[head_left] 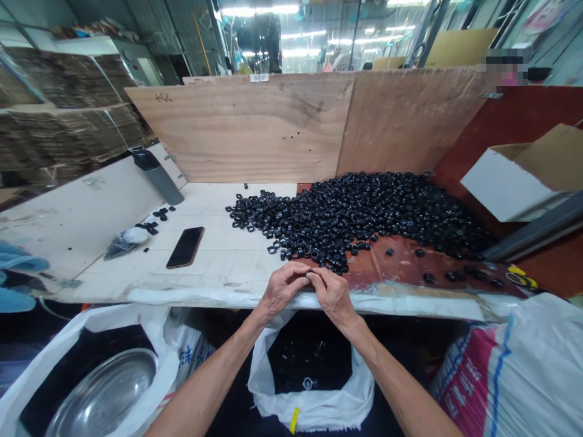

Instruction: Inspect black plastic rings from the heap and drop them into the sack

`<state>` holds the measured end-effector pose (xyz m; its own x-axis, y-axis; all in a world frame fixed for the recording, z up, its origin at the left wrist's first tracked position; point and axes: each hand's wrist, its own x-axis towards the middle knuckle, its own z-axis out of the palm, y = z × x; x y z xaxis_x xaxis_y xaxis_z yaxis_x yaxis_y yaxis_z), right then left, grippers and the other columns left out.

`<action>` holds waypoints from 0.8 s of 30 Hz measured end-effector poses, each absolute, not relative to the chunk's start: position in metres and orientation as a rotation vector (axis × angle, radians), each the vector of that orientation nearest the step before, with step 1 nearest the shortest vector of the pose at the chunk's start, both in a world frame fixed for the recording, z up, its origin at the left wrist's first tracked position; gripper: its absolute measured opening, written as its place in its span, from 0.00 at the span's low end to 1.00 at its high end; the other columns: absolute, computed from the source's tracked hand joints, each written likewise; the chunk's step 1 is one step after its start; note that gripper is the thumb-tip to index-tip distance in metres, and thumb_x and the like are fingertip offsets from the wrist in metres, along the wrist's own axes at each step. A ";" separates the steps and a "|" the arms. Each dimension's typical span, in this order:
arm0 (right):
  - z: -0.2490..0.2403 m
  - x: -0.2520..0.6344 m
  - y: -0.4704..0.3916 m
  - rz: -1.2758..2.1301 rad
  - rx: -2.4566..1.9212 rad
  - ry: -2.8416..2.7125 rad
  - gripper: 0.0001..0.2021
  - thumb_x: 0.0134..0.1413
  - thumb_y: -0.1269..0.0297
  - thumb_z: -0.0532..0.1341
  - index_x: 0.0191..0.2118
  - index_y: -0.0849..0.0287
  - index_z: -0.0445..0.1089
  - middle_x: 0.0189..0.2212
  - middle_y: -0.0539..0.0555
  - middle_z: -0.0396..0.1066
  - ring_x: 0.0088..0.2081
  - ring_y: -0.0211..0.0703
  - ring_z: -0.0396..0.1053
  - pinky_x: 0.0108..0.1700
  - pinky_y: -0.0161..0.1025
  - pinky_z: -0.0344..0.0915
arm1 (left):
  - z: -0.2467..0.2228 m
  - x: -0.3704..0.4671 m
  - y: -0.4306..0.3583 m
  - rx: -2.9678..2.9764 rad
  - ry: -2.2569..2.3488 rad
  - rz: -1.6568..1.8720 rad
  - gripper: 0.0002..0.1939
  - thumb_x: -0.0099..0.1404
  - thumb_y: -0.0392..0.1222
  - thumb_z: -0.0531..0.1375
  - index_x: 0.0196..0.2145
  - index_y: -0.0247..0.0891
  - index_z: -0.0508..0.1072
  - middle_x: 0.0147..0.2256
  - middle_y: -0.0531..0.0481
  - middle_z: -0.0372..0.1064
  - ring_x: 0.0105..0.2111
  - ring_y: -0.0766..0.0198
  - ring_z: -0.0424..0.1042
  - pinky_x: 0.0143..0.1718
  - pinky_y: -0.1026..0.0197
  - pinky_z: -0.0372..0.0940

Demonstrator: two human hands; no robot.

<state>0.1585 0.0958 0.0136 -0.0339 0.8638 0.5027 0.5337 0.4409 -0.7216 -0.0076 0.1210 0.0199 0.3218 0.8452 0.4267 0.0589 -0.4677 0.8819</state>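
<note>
My left hand (286, 286) and my right hand (331, 291) meet at the table's front edge, fingertips pinched together around a small black ring (309, 272). Most of that ring is hidden by the fingers. Just beyond them, a large heap of small black plastic rings (359, 206) spreads over the tabletop, some looking angular like nuts. Below my hands an open white woven sack (314, 403) holds more black parts, with a pale ring-shaped piece (307, 383) near its front. Both forearms reach in from the bottom of the view.
A phone (185, 247) lies left on the table (228, 261), with a grey bottle (159, 176) behind it. Plywood boards (255, 127) wall the back. A white box (510, 185) stands right. A sack with a metal bowl (107, 394) sits lower left; a full sack (537, 364) lower right.
</note>
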 end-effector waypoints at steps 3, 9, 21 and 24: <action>0.015 0.159 0.097 0.291 -1.288 -1.772 0.18 0.69 0.61 0.52 0.32 0.58 0.75 0.23 0.51 0.72 0.26 0.38 0.70 0.32 0.32 0.62 | 0.022 -0.008 0.121 1.830 0.793 1.215 0.08 0.65 0.39 0.62 0.42 0.38 0.78 0.42 0.44 0.75 0.45 0.59 0.73 0.51 0.54 0.67; 0.018 0.161 0.092 0.450 -1.247 -1.704 0.12 0.66 0.59 0.55 0.44 0.60 0.73 0.29 0.52 0.74 0.28 0.39 0.70 0.33 0.33 0.64 | 0.022 -0.010 0.120 1.739 0.880 1.205 0.09 0.65 0.39 0.63 0.43 0.38 0.77 0.43 0.45 0.75 0.46 0.58 0.73 0.52 0.54 0.66; 0.018 0.166 0.088 0.408 -1.230 -1.785 0.09 0.64 0.62 0.57 0.36 0.58 0.73 0.27 0.52 0.71 0.30 0.41 0.69 0.37 0.37 0.64 | 0.021 -0.009 0.120 1.709 0.925 1.185 0.09 0.64 0.41 0.63 0.42 0.37 0.77 0.41 0.45 0.76 0.44 0.59 0.74 0.51 0.56 0.67; 0.020 0.165 0.087 0.429 -1.221 -1.741 0.08 0.63 0.62 0.58 0.38 0.59 0.73 0.28 0.53 0.70 0.29 0.40 0.68 0.35 0.36 0.64 | 0.020 -0.010 0.120 1.709 0.935 1.171 0.09 0.64 0.41 0.63 0.42 0.37 0.77 0.42 0.45 0.76 0.44 0.59 0.74 0.51 0.56 0.67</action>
